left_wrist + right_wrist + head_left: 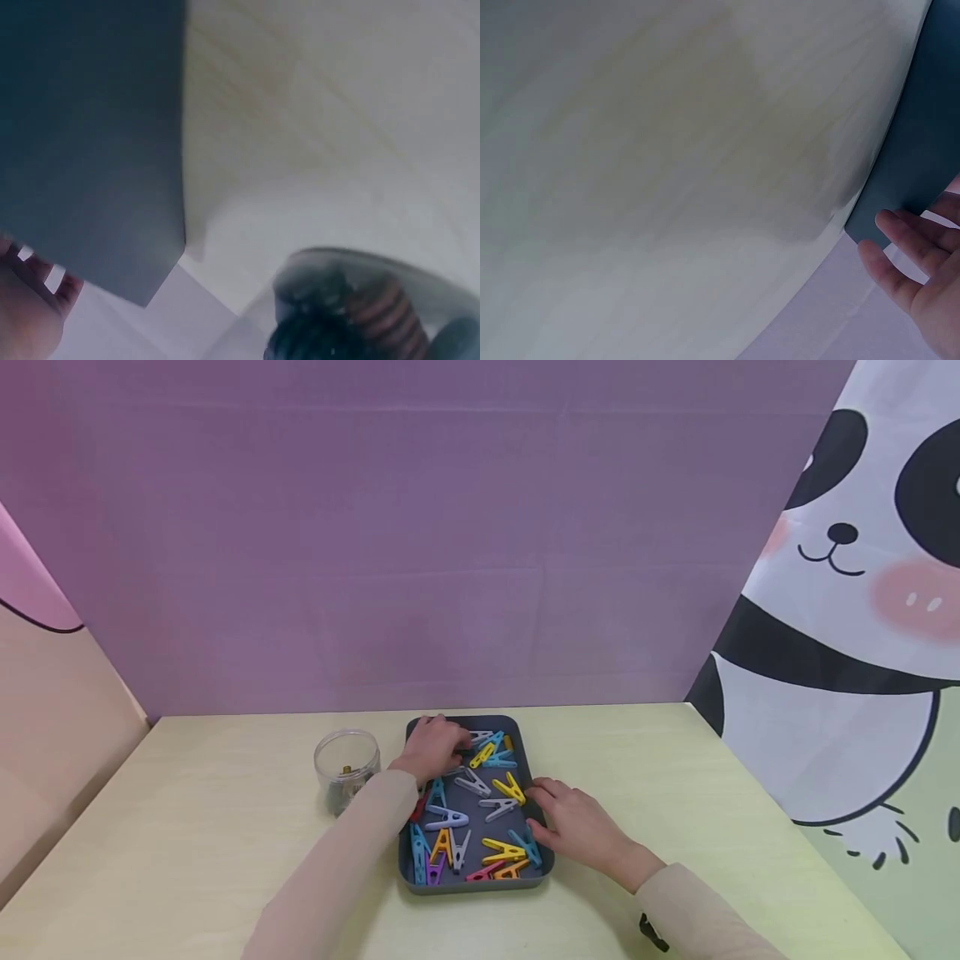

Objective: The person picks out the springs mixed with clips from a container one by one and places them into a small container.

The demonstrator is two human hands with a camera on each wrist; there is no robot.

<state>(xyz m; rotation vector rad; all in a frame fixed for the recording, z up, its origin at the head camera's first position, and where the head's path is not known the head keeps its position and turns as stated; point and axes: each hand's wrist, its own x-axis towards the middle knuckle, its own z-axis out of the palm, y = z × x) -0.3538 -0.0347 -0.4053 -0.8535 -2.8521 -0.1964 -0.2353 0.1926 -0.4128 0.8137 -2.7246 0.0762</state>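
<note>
Left hand [432, 747] is reaching into the tray's [408, 868] far corner, grip unclear; clothespins [480, 814] are lying loose; right hand [581, 827], fingers relaxed, is steadying its edge.

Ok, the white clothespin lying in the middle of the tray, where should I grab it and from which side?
Probably from above, pinching the white clothespin across its two splayed legs. It lies flat on the tray, legs spread toward the person and narrow end away, with coloured pins close by, so a sideways approach looks crowded. The right hand rests at the tray's edge nearby.
</note>
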